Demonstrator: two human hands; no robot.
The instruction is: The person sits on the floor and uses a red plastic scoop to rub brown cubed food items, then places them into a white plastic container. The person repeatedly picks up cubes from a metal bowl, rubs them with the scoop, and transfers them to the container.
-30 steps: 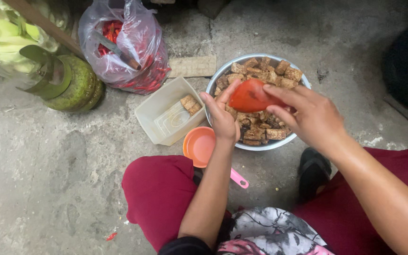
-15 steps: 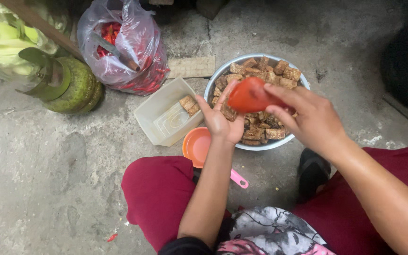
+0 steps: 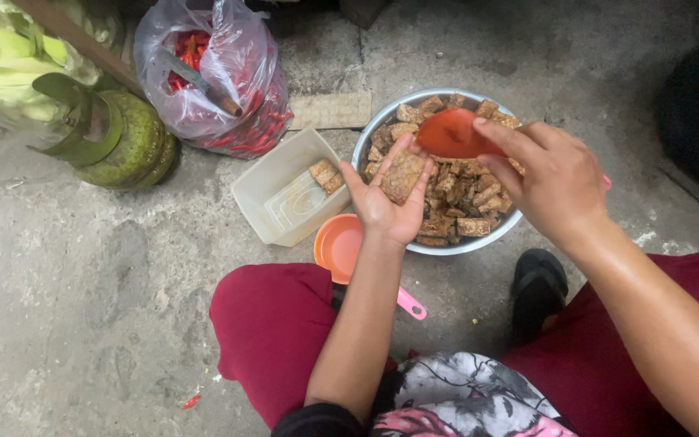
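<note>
Head view, looking straight down — and here's the change: the left hand [image 3: 386, 202] has opened up flat, palm to the camera, and a brown fried piece [image 3: 402, 176] now lies across its fingers where half a second back that hand was curled against the red scoop. So the piece has come out of the pile and onto the palm; the left grip is wide open, cradling rather than pinching.

The right hand [image 3: 556, 182] stays closed round the red scoop [image 3: 453, 133], fingers folded over its handle, the scoop's bowl hovering just above the far side of the metal bowl [image 3: 366, 146]. That bowl sits on the concrete floor [image 3: 82, 324], still heaped with more brown pieces [image 3: 467, 202].

Left of the bowl, touching or nearly so, a white plastic tub [image 3: 277, 202] holds only a couple of pieces [image 3: 327, 174] in its far corner — so the moving over looks barely begun. Near the knee, an orange cup [image 3: 340, 245] with a pink handle.

Far left: a green gas cylinder [image 3: 123, 146] and a bag of red chillies [image 3: 220, 81] — possibly with a knife poking out, hard to tell through the plastic.
</note>
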